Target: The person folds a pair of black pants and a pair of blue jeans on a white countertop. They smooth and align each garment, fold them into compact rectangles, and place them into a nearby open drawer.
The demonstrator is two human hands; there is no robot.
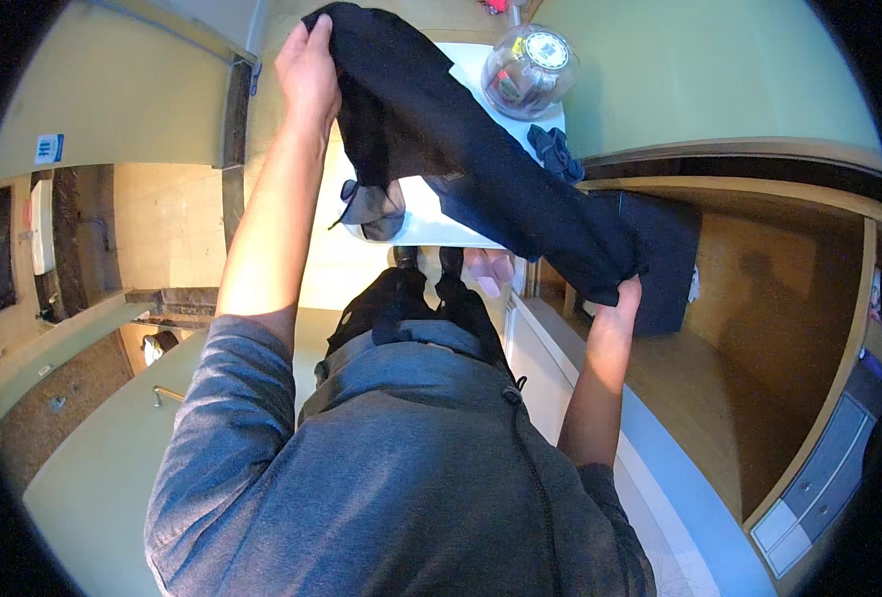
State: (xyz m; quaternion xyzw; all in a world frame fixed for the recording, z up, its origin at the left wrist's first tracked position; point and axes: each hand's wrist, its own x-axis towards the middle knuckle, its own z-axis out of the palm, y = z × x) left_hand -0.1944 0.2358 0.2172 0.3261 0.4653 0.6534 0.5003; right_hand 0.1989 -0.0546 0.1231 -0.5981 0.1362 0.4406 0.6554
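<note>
A black cloth garment (pixel 470 149) is stretched slantwise between my hands above a white table (pixel 448 224). My left hand (pixel 310 71) grips its upper left end, the thumb lying on the fabric. At the lower right, my right hand (pixel 623 295) holds the other end, its fingers partly hidden by the cloth. Under the garment's left part, a dark grey bundled cloth (pixel 381 213) rests at the table's near left corner. Another dark bundled cloth (pixel 556 153) lies at the right edge, below a round clear jar (pixel 530 71) with small items inside.
To the right stands an open wooden cabinet (pixel 776 298) with a dark box (pixel 657 254) inside. Pink slippers (pixel 489 269) are on the floor by the table's near edge. A green door (pixel 112 463) with a metal handle (pixel 166 394) is at the lower left.
</note>
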